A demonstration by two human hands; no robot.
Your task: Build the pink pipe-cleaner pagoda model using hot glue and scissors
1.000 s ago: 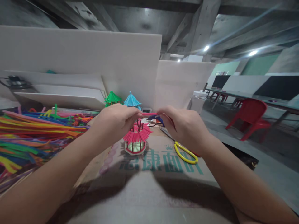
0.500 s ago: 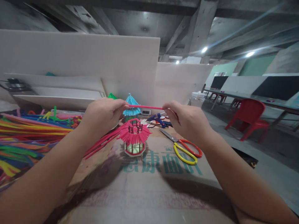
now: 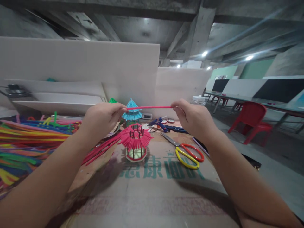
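Observation:
A pink pipe cleaner (image 3: pixel 149 107) is stretched straight and level between my two hands, above the table. My left hand (image 3: pixel 102 118) pinches its left end and my right hand (image 3: pixel 193 118) pinches its right end. Below it, on a sheet of cardboard (image 3: pixel 152 190), stands a small pavilion model (image 3: pixel 135 142) with a pink fringed roof and dark posts. Loose pink pipe cleaners (image 3: pixel 102 148) lie just left of the model.
A big heap of coloured pipe cleaners (image 3: pixel 26 139) fills the left. Scissors (image 3: pixel 185 152) with yellow and red handles lie right of the model, a blue glue gun (image 3: pixel 159 123) behind. A blue model (image 3: pixel 131 110) stands by white boards. A red chair (image 3: pixel 251 122) is at right.
My hands have moved apart, drawing the pink pipe cleaner out from a short visible piece to a long straight span. The scissors and pink sticks have come into view.

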